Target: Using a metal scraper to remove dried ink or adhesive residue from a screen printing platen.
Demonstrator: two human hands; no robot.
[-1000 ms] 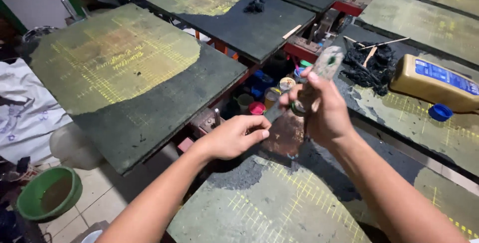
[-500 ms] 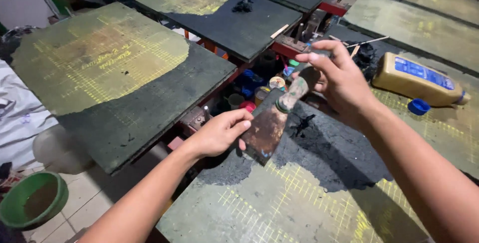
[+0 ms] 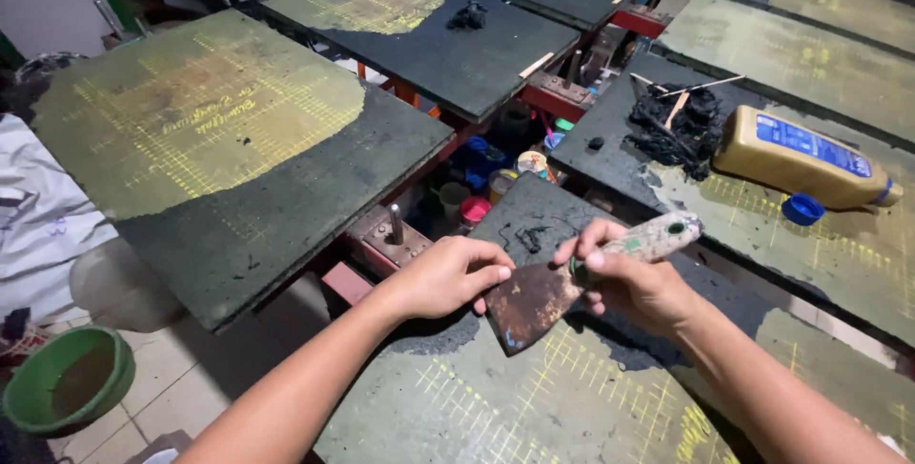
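The right hand (image 3: 629,283) grips the pale, paint-smeared handle of a scraper (image 3: 572,278), fingers curled tight around it, the rusty blade angled down just above the near surface (image 3: 496,407). The left hand (image 3: 443,278) is loosely curled, its fingertips touching the blade's upper edge. Black residue (image 3: 434,331) lies under both hands. A tan bottle (image 3: 796,159) lies on its side on the next surface, a blue cap (image 3: 803,209) beside it.
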